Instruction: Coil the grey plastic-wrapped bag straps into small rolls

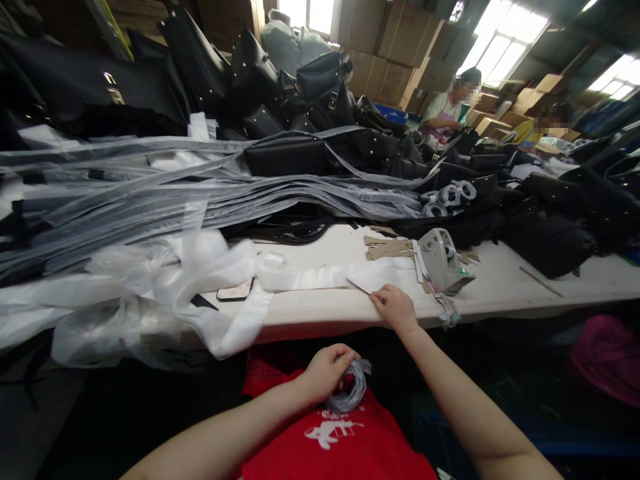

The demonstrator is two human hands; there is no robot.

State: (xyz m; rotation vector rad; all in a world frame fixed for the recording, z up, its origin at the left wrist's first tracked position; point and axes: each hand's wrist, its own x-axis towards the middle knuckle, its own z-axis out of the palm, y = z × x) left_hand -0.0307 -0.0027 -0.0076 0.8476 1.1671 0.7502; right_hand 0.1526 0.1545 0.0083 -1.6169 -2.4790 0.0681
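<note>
Close to the red apron, my left hand [327, 370] is closed around a coiled strap [354, 390] wrapped in clear plastic, its loose end sticking out at the right. Over the table's front edge, my right hand [394, 305] pinches one end of a thin, narrow strip [359, 287] that points left across the white film. The strip's material is hard to make out. Just beyond that hand stands a grey tape dispenser [440, 260], with brown paper strips [390, 247] lying on its left.
Long plastic-wrapped straps [250, 193] lie in a bundle across the table [345, 239], with several wrapped coils [450, 195] at their right end. Black bags [285, 157] pile up behind. White film [220, 267] and a phone-like object [235, 291] lie left. Two people work farther back.
</note>
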